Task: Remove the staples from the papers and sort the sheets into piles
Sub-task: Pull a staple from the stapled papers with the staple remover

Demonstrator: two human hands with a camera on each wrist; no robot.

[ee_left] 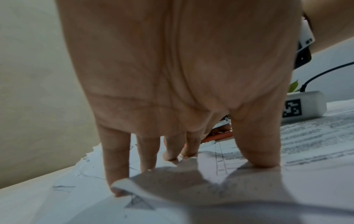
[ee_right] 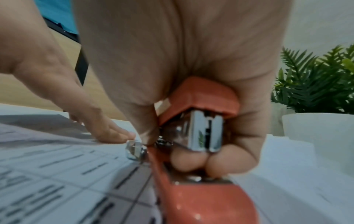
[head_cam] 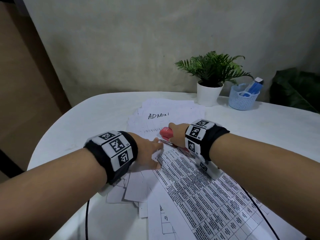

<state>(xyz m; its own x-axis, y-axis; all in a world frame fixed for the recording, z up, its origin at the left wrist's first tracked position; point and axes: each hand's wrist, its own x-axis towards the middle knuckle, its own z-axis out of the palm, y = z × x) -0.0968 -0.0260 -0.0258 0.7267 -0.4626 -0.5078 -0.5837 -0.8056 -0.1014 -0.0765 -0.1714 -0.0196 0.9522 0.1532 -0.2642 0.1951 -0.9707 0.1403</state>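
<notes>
A stapled set with a printed table (head_cam: pixel 207 196) lies in front of me on the white table (head_cam: pixel 97 118). My left hand (head_cam: pixel 150 153) presses its top corner flat with straight, spread fingers (ee_left: pixel 262 159). My right hand (head_cam: pixel 176 134) grips a red stapler (head_cam: pixel 166 133), fingers curled round its body (ee_right: pixel 201 197). The stapler's metal tail tip (ee_right: pixel 135 150) rests on the sheet's corner beside the left fingertips. A sheet with ADMIN handwritten on it (head_cam: pixel 158 116) tops a loose pile behind the hands. The staple itself is hidden.
More loose sheets (head_cam: pixel 135 189) lie under my left wrist. A potted fern (head_cam: pixel 208 94) and a blue basket with pens (head_cam: pixel 242 99) stand at the back right. A black cable (head_cam: pixel 87 219) runs across the near edge.
</notes>
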